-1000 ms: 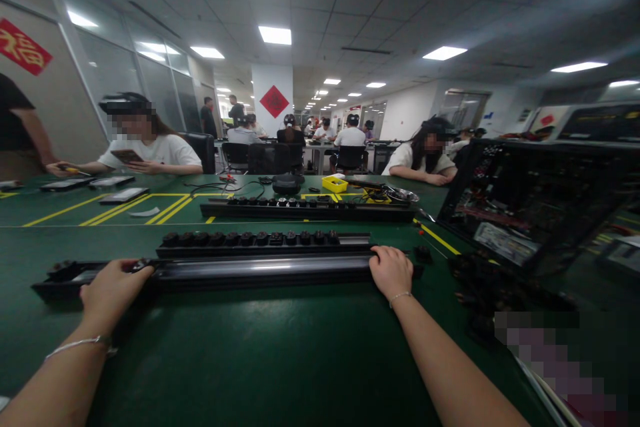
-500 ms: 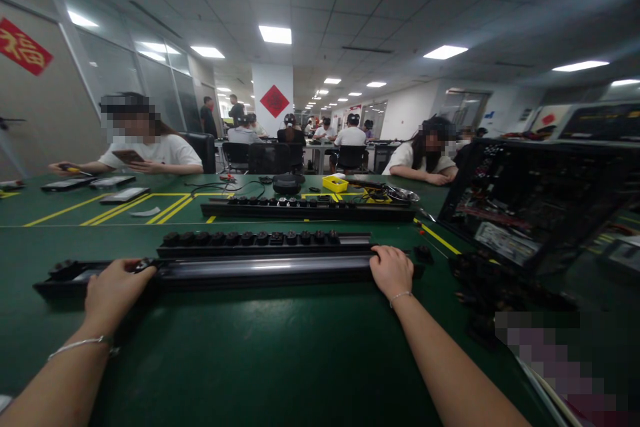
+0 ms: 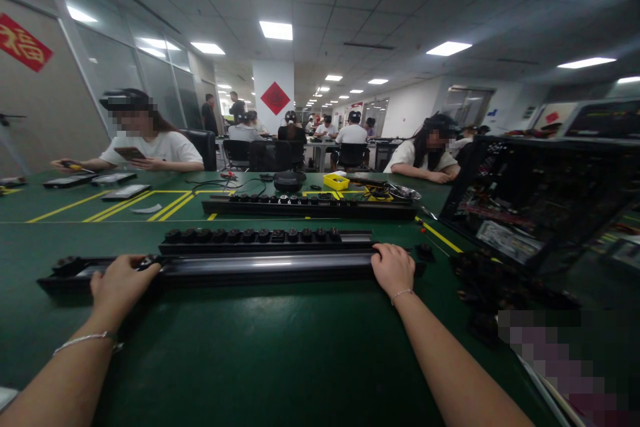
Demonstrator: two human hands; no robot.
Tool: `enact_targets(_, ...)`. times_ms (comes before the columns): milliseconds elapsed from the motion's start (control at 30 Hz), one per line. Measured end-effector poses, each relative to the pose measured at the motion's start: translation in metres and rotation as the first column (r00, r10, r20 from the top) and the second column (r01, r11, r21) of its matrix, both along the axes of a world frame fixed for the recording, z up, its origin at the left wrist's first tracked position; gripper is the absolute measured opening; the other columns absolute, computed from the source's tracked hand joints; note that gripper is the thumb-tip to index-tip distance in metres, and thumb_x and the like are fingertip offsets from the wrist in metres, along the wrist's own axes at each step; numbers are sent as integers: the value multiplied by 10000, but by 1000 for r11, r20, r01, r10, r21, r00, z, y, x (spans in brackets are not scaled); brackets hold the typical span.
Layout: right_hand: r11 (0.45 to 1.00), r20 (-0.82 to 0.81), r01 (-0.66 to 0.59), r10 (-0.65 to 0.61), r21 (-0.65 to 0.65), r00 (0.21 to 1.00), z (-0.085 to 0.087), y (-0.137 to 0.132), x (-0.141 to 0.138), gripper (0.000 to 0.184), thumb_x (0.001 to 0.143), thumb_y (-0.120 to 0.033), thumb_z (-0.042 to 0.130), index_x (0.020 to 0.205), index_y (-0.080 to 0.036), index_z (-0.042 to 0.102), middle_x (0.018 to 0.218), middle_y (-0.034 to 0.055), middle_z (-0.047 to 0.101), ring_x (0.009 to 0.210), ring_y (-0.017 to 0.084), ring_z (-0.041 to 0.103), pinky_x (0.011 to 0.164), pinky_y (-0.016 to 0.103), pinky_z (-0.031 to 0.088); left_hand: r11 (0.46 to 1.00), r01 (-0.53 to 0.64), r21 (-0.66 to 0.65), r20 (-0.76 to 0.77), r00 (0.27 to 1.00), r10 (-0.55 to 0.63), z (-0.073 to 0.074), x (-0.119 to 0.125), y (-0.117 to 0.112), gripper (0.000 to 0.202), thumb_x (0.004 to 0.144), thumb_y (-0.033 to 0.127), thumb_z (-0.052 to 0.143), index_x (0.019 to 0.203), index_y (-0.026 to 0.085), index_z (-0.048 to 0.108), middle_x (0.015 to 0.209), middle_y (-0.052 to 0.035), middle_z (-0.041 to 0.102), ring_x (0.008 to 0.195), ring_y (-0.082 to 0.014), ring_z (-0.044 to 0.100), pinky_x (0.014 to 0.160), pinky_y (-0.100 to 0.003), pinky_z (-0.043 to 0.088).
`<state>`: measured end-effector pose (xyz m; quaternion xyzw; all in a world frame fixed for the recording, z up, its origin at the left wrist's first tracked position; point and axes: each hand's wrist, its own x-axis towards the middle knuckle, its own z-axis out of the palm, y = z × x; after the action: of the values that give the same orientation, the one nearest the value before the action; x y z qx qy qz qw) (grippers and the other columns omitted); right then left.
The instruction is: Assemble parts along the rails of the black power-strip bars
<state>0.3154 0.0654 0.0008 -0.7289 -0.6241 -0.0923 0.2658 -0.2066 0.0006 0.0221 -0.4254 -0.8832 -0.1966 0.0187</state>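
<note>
A long black rail [image 3: 265, 265] with a shiny channel lies crosswise on the green table in front of me. Toward its left end, my left hand [image 3: 120, 283] is closed around a small black part [image 3: 149, 261] sitting in the channel; the fingertips are partly hidden behind it. My right hand [image 3: 393, 270] grips the rail's right end, its fingers curled over the far edge. Just behind lies a second black rail [image 3: 357, 238] bearing a row of small black parts [image 3: 250, 235]. At the far left end of the front rail sit more black parts [image 3: 70, 265].
Farther back is a third black rail [image 3: 310, 209], near a yellow tray [image 3: 336, 181] and a black case [image 3: 289, 181]. An open computer case [image 3: 530, 200] stands at right beside a heap of dark parts [image 3: 495, 287]. People sit across the table [image 3: 260, 360].
The view has shifted slightly. My left hand and the small black part appear a touch farther right, along with the rail. Both hands keep the same hold.
</note>
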Motion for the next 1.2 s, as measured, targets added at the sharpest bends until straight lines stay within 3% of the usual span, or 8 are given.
enact_targets(300, 1000, -20, -9, 9, -14, 1000, 3, -2, -1, 334, 777, -247, 388, 1012, -252, 626, 1105, 22, 601, 1092, 205, 430, 926, 372, 262, 1000, 7, -25, 15, 1000, -7, 0, -1, 1, 525, 695, 489, 400, 1055, 133, 538, 1081, -156, 600, 1092, -304, 497, 974, -454, 227)
enact_targets(800, 1000, -7, -10, 10, 3, 1000, 1, -1, 0, 327, 776, -241, 395, 1003, -249, 630, 1093, 25, 607, 1081, 205, 436, 923, 365, 263, 999, 26, -26, 35, 999, -25, 6, 16, -2, 518, 710, 475, 410, 1074, 126, 528, 1119, -153, 595, 1100, -306, 496, 1003, -497, 176)
enact_targets(1200, 1000, -27, -19, 18, -10, 999, 1, 0, 1, 326, 775, -247, 395, 1002, -257, 627, 1108, 17, 602, 1092, 203, 434, 926, 374, 262, 998, 65, -26, 11, 998, -65, 0, 19, 4, 523, 694, 509, 435, 1045, 133, 532, 1077, -139, 618, 1072, -305, 517, 1005, -496, 186)
